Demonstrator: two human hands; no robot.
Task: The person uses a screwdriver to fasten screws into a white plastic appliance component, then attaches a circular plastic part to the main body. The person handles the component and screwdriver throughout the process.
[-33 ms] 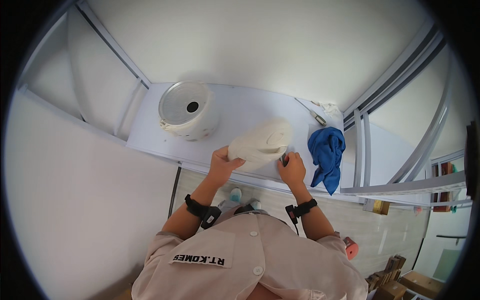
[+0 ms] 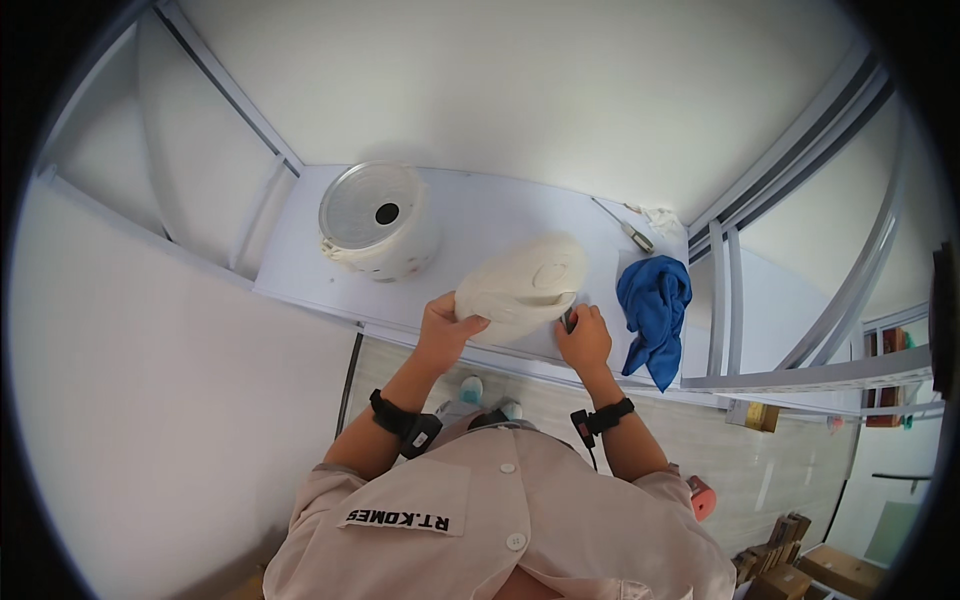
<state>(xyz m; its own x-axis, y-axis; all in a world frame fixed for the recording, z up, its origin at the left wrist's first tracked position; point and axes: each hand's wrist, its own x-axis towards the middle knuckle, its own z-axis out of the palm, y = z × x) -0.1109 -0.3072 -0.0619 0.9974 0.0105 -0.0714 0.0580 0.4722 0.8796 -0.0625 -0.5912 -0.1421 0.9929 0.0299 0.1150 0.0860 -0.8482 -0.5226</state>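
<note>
A white, rounded rice cooker lid is held tilted above the front of the table, with an oval recess toward its right end. My left hand grips its left end, thumb across the near side. Close to the lid's right end, my right hand is closed on a small dark grey object, mostly hidden by the fingers. I cannot tell whether that object touches the lid. The rice cooker body stands at the back left, its round metal inside showing a dark centre.
A blue cloth lies crumpled to the right of my right hand, hanging over the front edge of the white table. Behind it are a screwdriver and a crumpled white scrap. Metal frame posts border the table's right end.
</note>
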